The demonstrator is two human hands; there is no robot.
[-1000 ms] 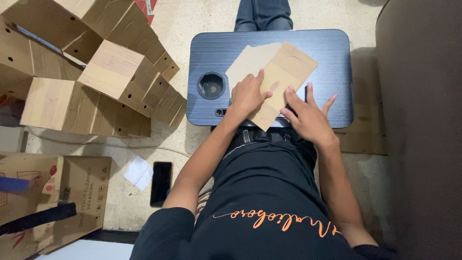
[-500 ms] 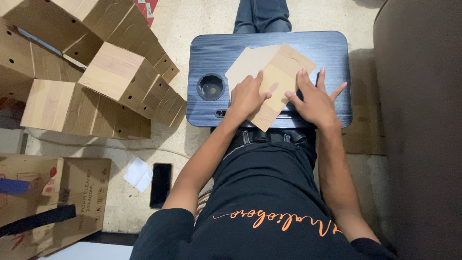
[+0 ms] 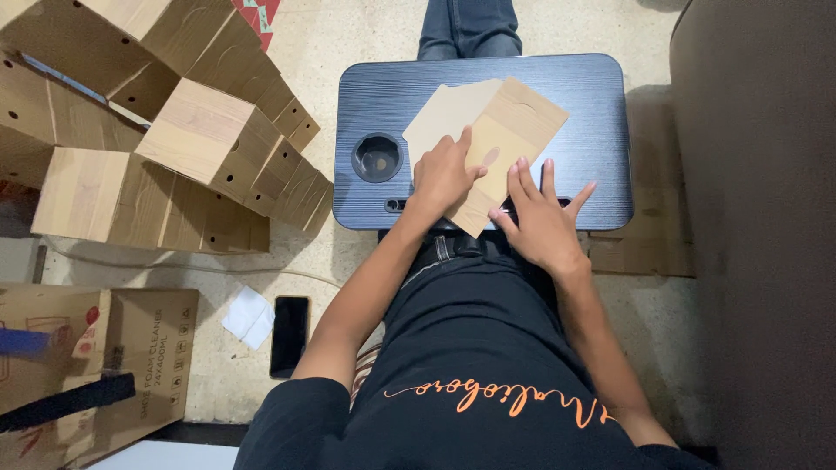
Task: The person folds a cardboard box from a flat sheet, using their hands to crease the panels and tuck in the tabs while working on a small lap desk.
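card point(image 3: 514, 130): flat tan folded sheet, tilted on dark desk point(image 3: 592, 165) | left hand point(image 3: 442, 174): flat on card, grip apart | right hand point(image 3: 540, 222): fingers spread at card's edge

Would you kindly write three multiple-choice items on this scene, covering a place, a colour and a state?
1. Where does the flat cardboard piece lie?
A on the lap table
B on the floor
C on the phone

2. What colour is the lap table?
A white
B dark blue-black
C red

3. How is the left hand set?
A raised in air
B pressed on the cardboard
C gripping the phone

Answers: 1 A, it rests on the tabletop; 2 B, its top shows dark; 3 B, the fingers lie flat on it, as the right hand does at the near edge.
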